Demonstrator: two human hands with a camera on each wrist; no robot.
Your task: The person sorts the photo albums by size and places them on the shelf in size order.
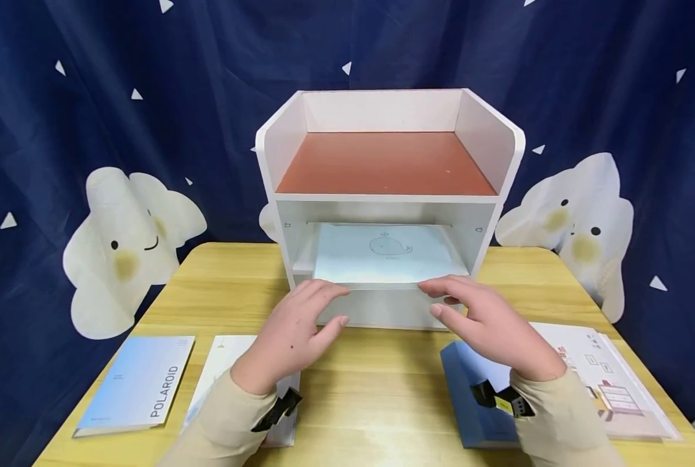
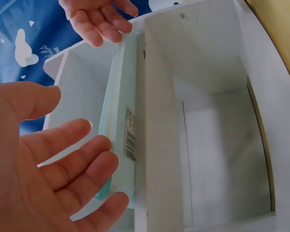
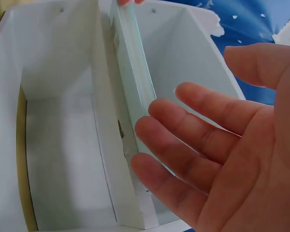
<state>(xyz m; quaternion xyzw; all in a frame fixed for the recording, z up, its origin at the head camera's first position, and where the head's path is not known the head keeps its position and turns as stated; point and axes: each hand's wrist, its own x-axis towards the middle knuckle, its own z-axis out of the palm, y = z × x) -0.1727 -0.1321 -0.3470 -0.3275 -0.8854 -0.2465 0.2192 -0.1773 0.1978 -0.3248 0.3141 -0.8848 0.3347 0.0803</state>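
A pale blue book (image 1: 389,254) with a whale drawing on its cover lies flat on the middle shelf of a small white shelf unit (image 1: 385,199). My left hand (image 1: 293,332) is at the book's front left corner, fingers extended and thumb apart. Opposite it, my right hand (image 1: 493,327) reaches to the front right with its fingers also relaxed. In the left wrist view, fingertips meet the edge of the book (image 2: 124,130), which bears a barcode. The right wrist view has fingertips along the edge of the same book (image 3: 135,72). Neither hand grips it.
On the wooden table (image 1: 370,402), a blue-white POLAROID album (image 1: 134,383) lies at left, beside a white book (image 1: 221,350) partly under my left arm. At right are a thick blue book (image 1: 470,395) and illustrated books (image 1: 627,389). A dark blue curtain (image 1: 219,117) hangs behind.
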